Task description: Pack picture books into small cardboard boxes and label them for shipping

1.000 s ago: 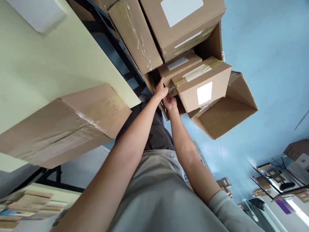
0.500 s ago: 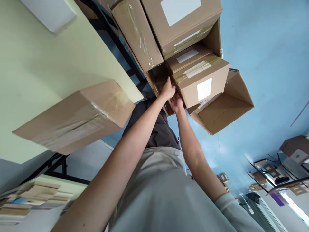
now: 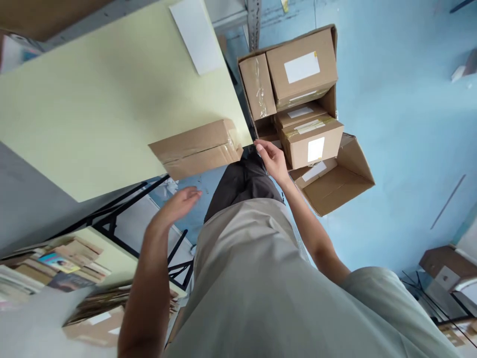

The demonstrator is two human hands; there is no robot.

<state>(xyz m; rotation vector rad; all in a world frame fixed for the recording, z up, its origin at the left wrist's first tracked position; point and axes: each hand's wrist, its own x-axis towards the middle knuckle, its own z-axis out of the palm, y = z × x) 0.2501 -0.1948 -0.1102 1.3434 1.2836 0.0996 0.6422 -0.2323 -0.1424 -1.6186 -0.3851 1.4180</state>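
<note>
My left hand [image 3: 181, 203] hangs above the floor just below the taped cardboard box [image 3: 201, 149] at the table's edge. Its fingers are stretched out, touching nothing. My right hand [image 3: 274, 160] is at the near side of a large open carton [image 3: 330, 102], its fingers loosely bent and apart, with nothing visible in them. Beside that hand, a labelled cardboard box [image 3: 295, 150] stands in the carton. Another labelled box [image 3: 324, 59] and a narrow taped box [image 3: 257, 87] fill the far part, and a dark gap shows near my fingertips.
The pale yellow table [image 3: 112, 109] is on the left, with a white flat piece [image 3: 196, 35] on it. An open cardboard box [image 3: 341, 189] lies right of the carton on the blue floor [image 3: 402, 124]. Books [image 3: 59, 261] are stacked at lower left.
Both hands have come out of the gap in the carton. My left hand has swung left toward the table; my right has drawn back slightly. The view has shifted, showing more of the table.
</note>
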